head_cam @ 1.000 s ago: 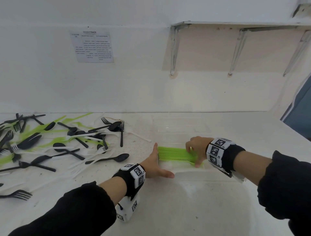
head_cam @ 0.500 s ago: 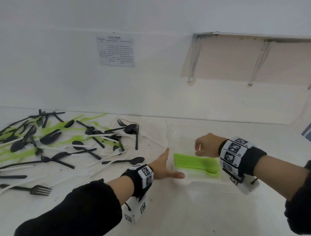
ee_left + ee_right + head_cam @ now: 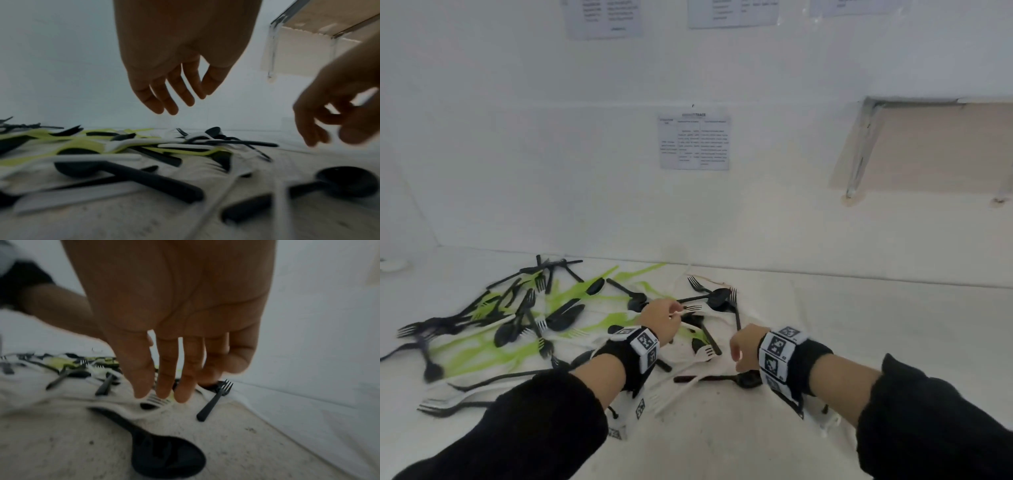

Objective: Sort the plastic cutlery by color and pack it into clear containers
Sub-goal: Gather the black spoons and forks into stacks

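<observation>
both hands (image 3: 661,322) (image 3: 744,347) empty, fingers loose, above mixed cutlery pile (image 3: 544,322)

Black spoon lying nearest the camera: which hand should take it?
Right. The right hand hangs open, empty, almost directly over the black spoon; the left hand, also open, is farther off over the mixed pile.

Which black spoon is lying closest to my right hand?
The black spoon lying apart from the pile, just below your right hand beside the wristband; its bowl points right. The other black spoons lie farther left.
</observation>
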